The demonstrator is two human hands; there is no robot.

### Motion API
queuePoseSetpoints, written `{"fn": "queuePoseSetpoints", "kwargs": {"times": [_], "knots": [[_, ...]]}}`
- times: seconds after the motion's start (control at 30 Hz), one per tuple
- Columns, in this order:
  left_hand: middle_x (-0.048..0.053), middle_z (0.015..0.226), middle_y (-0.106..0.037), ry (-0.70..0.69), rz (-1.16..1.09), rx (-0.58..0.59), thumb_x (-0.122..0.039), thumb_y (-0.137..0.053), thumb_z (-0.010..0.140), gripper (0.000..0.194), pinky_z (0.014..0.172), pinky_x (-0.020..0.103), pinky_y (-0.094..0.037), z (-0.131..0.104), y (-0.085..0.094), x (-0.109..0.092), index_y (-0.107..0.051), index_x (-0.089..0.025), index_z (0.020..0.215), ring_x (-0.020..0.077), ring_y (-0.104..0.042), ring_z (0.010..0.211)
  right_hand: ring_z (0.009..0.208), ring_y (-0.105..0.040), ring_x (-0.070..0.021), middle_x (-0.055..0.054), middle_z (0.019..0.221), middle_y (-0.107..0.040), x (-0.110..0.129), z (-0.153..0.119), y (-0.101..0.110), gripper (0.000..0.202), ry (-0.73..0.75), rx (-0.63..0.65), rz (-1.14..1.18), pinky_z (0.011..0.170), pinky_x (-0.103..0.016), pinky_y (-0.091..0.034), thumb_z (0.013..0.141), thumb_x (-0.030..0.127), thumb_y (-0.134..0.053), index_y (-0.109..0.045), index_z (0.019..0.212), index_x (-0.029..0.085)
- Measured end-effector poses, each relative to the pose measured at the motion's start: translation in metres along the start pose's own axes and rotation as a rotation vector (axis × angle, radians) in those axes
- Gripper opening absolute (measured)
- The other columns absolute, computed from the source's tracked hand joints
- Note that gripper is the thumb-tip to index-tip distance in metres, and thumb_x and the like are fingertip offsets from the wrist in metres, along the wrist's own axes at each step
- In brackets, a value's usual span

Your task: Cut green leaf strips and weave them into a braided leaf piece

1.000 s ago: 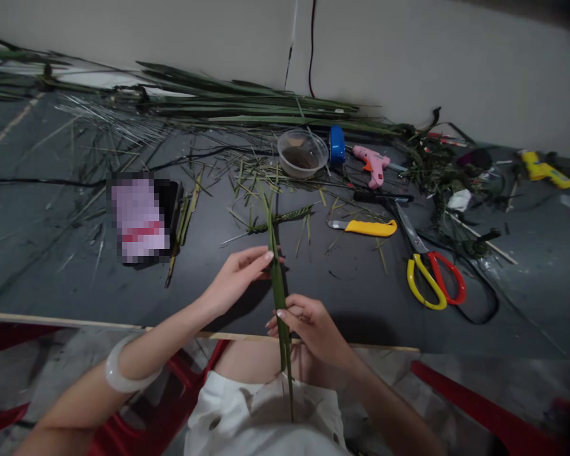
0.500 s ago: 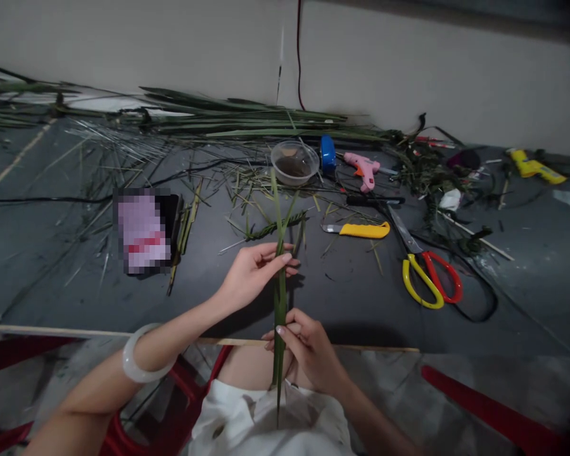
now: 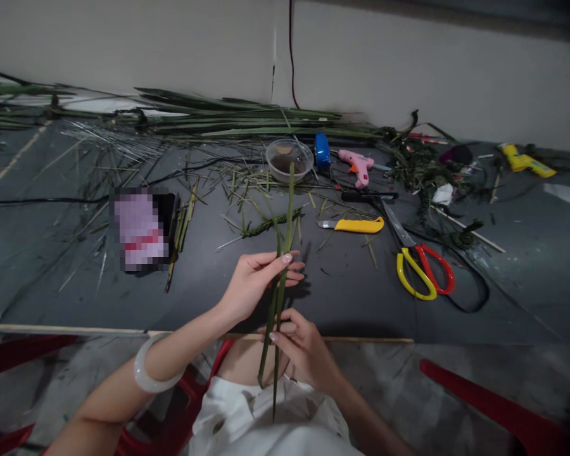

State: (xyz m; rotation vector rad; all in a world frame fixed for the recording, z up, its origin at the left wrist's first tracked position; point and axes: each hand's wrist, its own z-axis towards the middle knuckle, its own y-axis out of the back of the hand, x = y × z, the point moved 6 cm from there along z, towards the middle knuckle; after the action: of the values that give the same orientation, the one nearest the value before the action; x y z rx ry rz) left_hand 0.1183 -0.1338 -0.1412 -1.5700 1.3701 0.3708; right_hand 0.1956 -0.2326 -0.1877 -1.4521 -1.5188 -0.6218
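Observation:
Two long green leaf strips [image 3: 281, 288] run upright in front of me over the table's near edge. My left hand [image 3: 261, 278] pinches them at about mid-length between thumb and fingers. Lower down, my right hand [image 3: 299, 342] grips one strip between thumb and forefinger, just above my lap. Below the hands the lower ends stand apart, one angled left, the other hanging straight down. Beyond the left hand, a braided leaf piece [image 3: 275, 221] on a thin stick lies on the table.
A yellow-handled cutter knife [image 3: 360, 225] and scissors with red and yellow handles [image 3: 417, 271] lie to the right. Behind are a bowl of brownish liquid [image 3: 289, 161], a blue tape roll [image 3: 322, 151] and a pink glue gun [image 3: 358, 166]. Long leaves [image 3: 247, 114] line the wall; a phone [image 3: 145, 233] lies left.
The strips have spread apart at both ends, where before they lay nearly together. My left hand has shifted slightly. The view has moved a little to the right.

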Motion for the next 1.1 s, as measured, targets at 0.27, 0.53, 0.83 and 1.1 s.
{"fn": "queuePoseSetpoints", "kwargs": {"times": [0.27, 0.53, 0.83, 1.1], "knots": [[0.007, 0.077, -0.073, 0.060, 0.089, 0.122, -0.038, -0.077, 0.064, 0.033, 0.068, 0.023, -0.056, -0.005, -0.010, 0.017, -0.073, -0.012, 0.084, 0.0137, -0.068, 0.065, 0.084, -0.068, -0.0208, -0.007, 0.090, -0.072, 0.075, 0.023, 0.051, 0.036, 0.205, -0.282, 0.082, 0.082, -0.037, -0.054, 0.065, 0.044, -0.072, -0.069, 0.089, 0.017], [0.007, 0.069, -0.072, 0.199, 0.134, 0.138, -0.040, -0.079, 0.059, 0.037, 0.076, 0.026, -0.056, -0.008, -0.010, 0.040, -0.073, -0.009, 0.077, 0.0142, -0.068, 0.067, 0.074, -0.068, -0.0177, -0.006, 0.075, -0.073, 0.090, 0.049, 0.046, 0.028, 0.207, -0.254, 0.148, 0.068, -0.027, -0.052, 0.068, 0.044, -0.070, -0.073, 0.076, 0.017], [0.010, 0.085, -0.073, 0.289, 0.208, 0.185, -0.044, -0.078, 0.059, 0.041, 0.081, 0.028, -0.054, -0.011, -0.003, 0.046, -0.073, -0.010, 0.082, 0.0156, -0.069, 0.075, 0.077, -0.068, -0.0156, -0.009, 0.099, -0.071, 0.094, 0.049, 0.048, 0.052, 0.255, -0.183, 0.096, 0.074, -0.027, -0.052, 0.077, 0.063, -0.050, -0.073, 0.071, 0.016], [0.009, 0.084, -0.073, 0.377, 0.294, 0.274, -0.043, -0.077, 0.061, 0.039, 0.081, 0.028, -0.053, -0.018, 0.006, 0.055, -0.073, -0.012, 0.083, 0.0152, -0.068, 0.076, 0.075, -0.069, -0.0160, -0.006, 0.076, -0.073, 0.096, 0.050, 0.044, 0.056, 0.257, -0.032, 0.143, 0.079, -0.030, -0.053, 0.079, 0.066, -0.044, -0.069, 0.086, 0.017]]}}
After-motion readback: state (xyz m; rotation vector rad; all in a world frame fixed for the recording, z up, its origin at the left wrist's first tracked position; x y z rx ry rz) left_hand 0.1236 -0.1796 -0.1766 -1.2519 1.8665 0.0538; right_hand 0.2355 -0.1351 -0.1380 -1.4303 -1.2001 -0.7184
